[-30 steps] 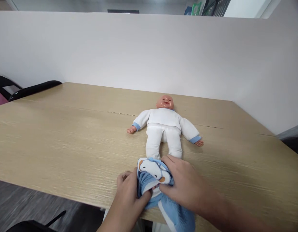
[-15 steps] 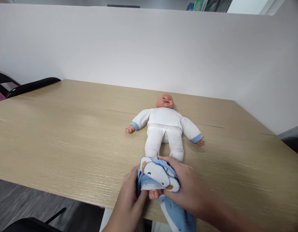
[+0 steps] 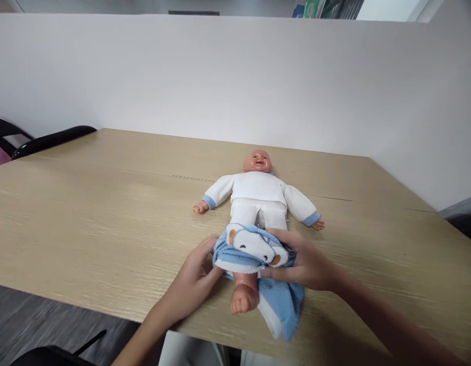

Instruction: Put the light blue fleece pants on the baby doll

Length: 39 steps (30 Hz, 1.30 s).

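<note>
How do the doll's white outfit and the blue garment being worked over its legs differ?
The white outfit is plain white with blue cuffs and smooth; the blue garment is fluffy, with an animal face. The outfit sits fully on the doll; the garment is bunched at the thighs, gripped by left hand and right hand. Both are soft doll clothing.

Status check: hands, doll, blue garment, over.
Left hand and right hand grip blue garment bunched over doll legs. One bare foot out. Nothing in the way.

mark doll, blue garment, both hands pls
doll (image 3: 259, 189): head view, white chest.
blue garment (image 3: 281, 305): head view, loose lower part.
left hand (image 3: 195, 277): head view, back of hand.
right hand (image 3: 307, 262): head view, back of hand.
</note>
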Each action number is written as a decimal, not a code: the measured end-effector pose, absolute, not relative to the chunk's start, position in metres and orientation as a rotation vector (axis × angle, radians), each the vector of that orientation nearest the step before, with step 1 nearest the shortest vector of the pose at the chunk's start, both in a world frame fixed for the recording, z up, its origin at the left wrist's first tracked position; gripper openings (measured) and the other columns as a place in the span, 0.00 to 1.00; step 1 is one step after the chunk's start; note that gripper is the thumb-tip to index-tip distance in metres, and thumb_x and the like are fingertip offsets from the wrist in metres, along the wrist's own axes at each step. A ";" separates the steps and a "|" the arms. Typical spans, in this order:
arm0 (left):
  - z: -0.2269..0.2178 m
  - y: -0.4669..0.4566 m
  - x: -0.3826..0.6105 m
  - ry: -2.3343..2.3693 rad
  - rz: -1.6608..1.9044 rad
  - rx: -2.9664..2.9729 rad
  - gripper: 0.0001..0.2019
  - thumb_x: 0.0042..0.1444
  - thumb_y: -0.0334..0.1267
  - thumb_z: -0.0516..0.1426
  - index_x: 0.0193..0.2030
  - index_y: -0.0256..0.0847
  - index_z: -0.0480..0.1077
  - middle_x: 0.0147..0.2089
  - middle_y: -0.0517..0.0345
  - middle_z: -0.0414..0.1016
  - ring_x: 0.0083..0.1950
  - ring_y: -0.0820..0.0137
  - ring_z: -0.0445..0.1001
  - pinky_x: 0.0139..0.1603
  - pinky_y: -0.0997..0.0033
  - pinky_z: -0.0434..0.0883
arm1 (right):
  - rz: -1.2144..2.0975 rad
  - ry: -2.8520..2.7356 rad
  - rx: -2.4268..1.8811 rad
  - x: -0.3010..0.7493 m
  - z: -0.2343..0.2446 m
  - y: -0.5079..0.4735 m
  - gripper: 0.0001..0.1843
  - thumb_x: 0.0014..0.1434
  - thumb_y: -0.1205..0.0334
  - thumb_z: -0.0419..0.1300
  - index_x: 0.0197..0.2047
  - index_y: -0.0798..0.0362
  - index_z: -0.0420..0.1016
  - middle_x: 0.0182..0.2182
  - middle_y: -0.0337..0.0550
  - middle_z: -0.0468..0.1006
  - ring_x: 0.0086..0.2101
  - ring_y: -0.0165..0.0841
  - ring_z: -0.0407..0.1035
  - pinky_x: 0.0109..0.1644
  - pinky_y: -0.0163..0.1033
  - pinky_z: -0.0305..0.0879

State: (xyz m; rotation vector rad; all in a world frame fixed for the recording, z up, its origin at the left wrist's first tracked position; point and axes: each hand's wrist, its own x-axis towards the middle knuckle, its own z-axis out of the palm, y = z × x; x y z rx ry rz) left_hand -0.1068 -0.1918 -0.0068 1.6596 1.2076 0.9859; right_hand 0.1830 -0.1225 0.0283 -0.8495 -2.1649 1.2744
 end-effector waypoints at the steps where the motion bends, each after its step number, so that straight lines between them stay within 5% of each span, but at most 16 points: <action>1: -0.004 -0.190 -0.109 1.196 0.950 1.664 0.13 0.76 0.50 0.57 0.55 0.44 0.74 0.61 0.51 0.77 0.67 0.55 0.72 0.68 0.58 0.69 | 1.307 -2.117 -0.833 0.185 0.025 -0.123 0.22 0.62 0.54 0.77 0.56 0.48 0.78 0.45 0.37 0.79 0.44 0.35 0.70 0.50 0.37 0.65; 6: 0.014 -0.188 -0.118 1.075 0.816 1.638 0.19 0.72 0.49 0.63 0.65 0.48 0.68 0.67 0.52 0.73 0.71 0.56 0.70 0.74 0.56 0.66 | 1.610 -1.759 -0.724 0.199 0.003 -0.122 0.15 0.68 0.52 0.73 0.51 0.47 0.76 0.42 0.36 0.71 0.41 0.33 0.65 0.47 0.35 0.63; 11: 0.022 -0.185 -0.119 1.080 0.796 1.699 0.37 0.68 0.52 0.67 0.77 0.55 0.56 0.78 0.49 0.61 0.78 0.52 0.62 0.78 0.49 0.62 | 1.705 -1.468 -0.771 0.210 -0.022 -0.117 0.20 0.61 0.51 0.77 0.49 0.48 0.78 0.38 0.35 0.68 0.37 0.31 0.59 0.42 0.32 0.59; 14: 0.032 -0.175 -0.109 1.090 0.779 1.810 0.38 0.70 0.54 0.65 0.80 0.56 0.53 0.82 0.51 0.55 0.80 0.52 0.57 0.80 0.49 0.59 | 1.799 -1.401 -0.720 0.211 -0.027 -0.117 0.22 0.60 0.49 0.77 0.51 0.46 0.77 0.39 0.35 0.71 0.37 0.31 0.62 0.42 0.32 0.60; 17: 0.052 -0.153 -0.092 1.058 0.693 2.000 0.35 0.68 0.58 0.65 0.76 0.52 0.62 0.75 0.50 0.66 0.75 0.52 0.63 0.73 0.53 0.65 | 1.800 -1.473 -0.697 0.212 -0.023 -0.116 0.22 0.62 0.47 0.76 0.53 0.46 0.77 0.43 0.37 0.74 0.42 0.33 0.66 0.46 0.32 0.62; 20: 0.073 -0.123 -0.077 0.962 0.482 2.202 0.28 0.64 0.63 0.66 0.61 0.46 0.76 0.54 0.52 0.79 0.59 0.55 0.72 0.59 0.59 0.68 | 1.761 -1.635 -0.731 0.217 -0.011 -0.111 0.23 0.65 0.45 0.74 0.55 0.47 0.76 0.45 0.38 0.75 0.44 0.34 0.66 0.48 0.34 0.63; 24: 0.088 -0.084 -0.063 0.736 0.148 2.259 0.22 0.59 0.60 0.70 0.43 0.42 0.77 0.33 0.63 0.72 0.37 0.68 0.70 0.40 0.67 0.63 | 1.706 -1.935 -0.855 0.234 0.006 -0.106 0.19 0.70 0.43 0.69 0.51 0.49 0.78 0.41 0.39 0.73 0.42 0.35 0.66 0.46 0.36 0.64; 28: 0.090 -0.061 -0.050 0.549 -0.006 2.078 0.19 0.56 0.52 0.73 0.42 0.44 0.74 0.33 0.67 0.69 0.35 0.72 0.67 0.35 0.72 0.61 | 1.755 -1.968 -0.885 0.251 0.008 -0.104 0.22 0.67 0.41 0.70 0.52 0.49 0.81 0.44 0.42 0.76 0.46 0.40 0.69 0.50 0.39 0.67; 34: 0.070 -0.043 -0.033 0.349 0.016 1.832 0.16 0.57 0.43 0.73 0.45 0.42 0.73 0.39 0.65 0.72 0.42 0.70 0.72 0.45 0.73 0.69 | 1.809 -1.388 -0.858 0.250 -0.007 -0.107 0.25 0.59 0.38 0.76 0.45 0.49 0.78 0.32 0.35 0.67 0.31 0.30 0.60 0.34 0.32 0.61; 39: 0.056 -0.037 -0.027 0.344 0.095 1.742 0.17 0.59 0.44 0.71 0.49 0.41 0.74 0.42 0.61 0.73 0.44 0.68 0.73 0.47 0.71 0.71 | 1.894 -1.540 -0.922 0.252 -0.003 -0.111 0.31 0.59 0.37 0.76 0.56 0.48 0.79 0.42 0.42 0.76 0.42 0.37 0.71 0.45 0.37 0.71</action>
